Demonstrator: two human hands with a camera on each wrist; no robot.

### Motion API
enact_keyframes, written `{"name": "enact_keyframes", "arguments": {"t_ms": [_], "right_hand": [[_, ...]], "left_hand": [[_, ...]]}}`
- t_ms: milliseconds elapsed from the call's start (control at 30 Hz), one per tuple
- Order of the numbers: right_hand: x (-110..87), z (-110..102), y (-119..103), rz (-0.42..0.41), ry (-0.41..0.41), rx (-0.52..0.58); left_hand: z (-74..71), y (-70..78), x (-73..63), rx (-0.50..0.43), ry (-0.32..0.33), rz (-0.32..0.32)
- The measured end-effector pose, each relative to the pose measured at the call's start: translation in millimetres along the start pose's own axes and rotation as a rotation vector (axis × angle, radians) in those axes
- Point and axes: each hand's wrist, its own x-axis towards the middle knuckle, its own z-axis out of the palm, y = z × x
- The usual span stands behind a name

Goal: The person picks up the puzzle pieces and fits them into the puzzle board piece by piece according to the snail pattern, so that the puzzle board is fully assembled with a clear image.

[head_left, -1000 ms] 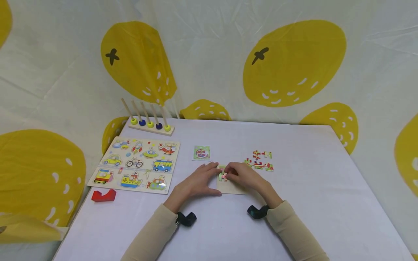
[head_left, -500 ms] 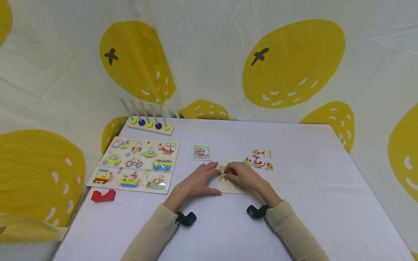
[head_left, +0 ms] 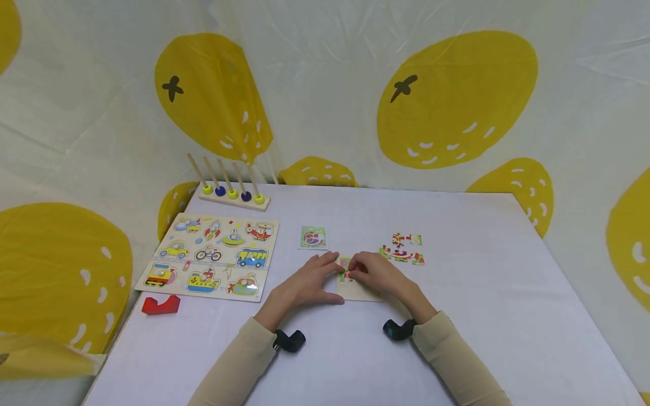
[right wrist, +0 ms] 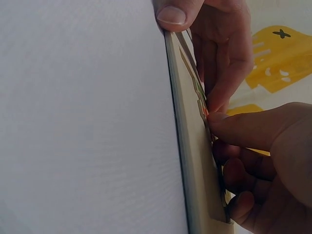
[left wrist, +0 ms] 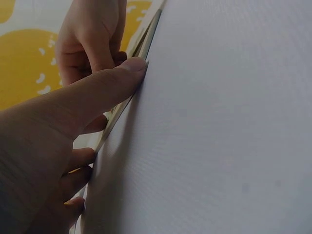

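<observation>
Near the table's middle lies a small wooden puzzle board (head_left: 358, 291), with green and pink jigsaw pieces (head_left: 344, 263) in its upper left part. My left hand (head_left: 307, 282) rests along its left side, fingers spread and mostly straight; the thumb touches the near corner. Over the board, my right hand (head_left: 378, 272) pinches a red and green jigsaw piece (head_left: 349, 276) between thumb and fingertips, down at the board surface. In the right wrist view the right thumb (right wrist: 239, 129) presses at the piece's edge; the curled fingers hide most of it.
Several loose jigsaw pieces (head_left: 401, 255) lie right of the board. A small picture card (head_left: 313, 237) sits behind it. To the left are a vehicle peg puzzle (head_left: 271, 265), a red notched block (head_left: 161, 305) and a peg rack (head_left: 233, 202) with yellow and blue beads.
Both hands keep nearly the same place. The right fingertips shift slightly over the piece, and more of the pink and green pieces at the board's upper left shows than a second ago.
</observation>
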Motion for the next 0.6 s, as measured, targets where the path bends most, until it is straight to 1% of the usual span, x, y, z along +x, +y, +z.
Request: {"name": "enact_keyframes", "arguments": {"t_ms": [300, 400, 600], "right_hand": [[-0.6, -2.2, 0.1, -0.007, -0.014, 0.019], [-1.2, -3.1, 2.3, 0.016, -0.013, 0.022], [-2.4, -8.1, 5.9, 0.05, 0.019, 0.01]], "left_hand": [[-0.2, 0.7, -0.5, -0.006, 0.001, 0.008], [0.6, -0.1, 0.0, -0.006, 0.007, 0.017], [-0.1, 0.2, 0.0, -0.01, 0.009, 0.017]]}}
